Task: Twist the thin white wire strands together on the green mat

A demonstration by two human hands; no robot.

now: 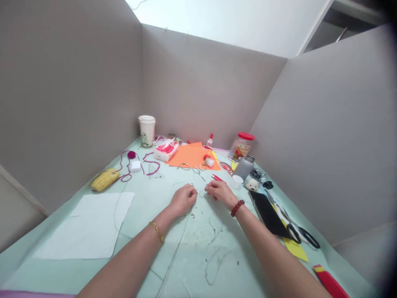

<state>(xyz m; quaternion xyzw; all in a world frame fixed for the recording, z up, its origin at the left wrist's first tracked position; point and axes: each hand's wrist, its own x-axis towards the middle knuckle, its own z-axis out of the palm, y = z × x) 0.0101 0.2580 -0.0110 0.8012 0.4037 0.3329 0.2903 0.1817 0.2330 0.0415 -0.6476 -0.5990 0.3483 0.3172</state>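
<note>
Grip pinched narrow, the left hand (184,200) holds pale cords (170,269) whose long axis runs back over the surface (155,198) toward the person, while the right hand (221,193) is farther from them, fingers bent, whether around a strand one cannot tell.

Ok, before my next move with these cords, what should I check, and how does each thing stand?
1. Left hand gripping the thin pale cords: ok, they run from its closed fingers.
2. Right hand pinching a strand: cannot tell, its fingers hide it.
3. Work area free of scraps: not ok, a loose loop of pale thread lies between the forearms.
4. Black-handled metal scissors away from the cords: ok, far right.
5. Red-capped white glue bottle upright: ok.
</note>
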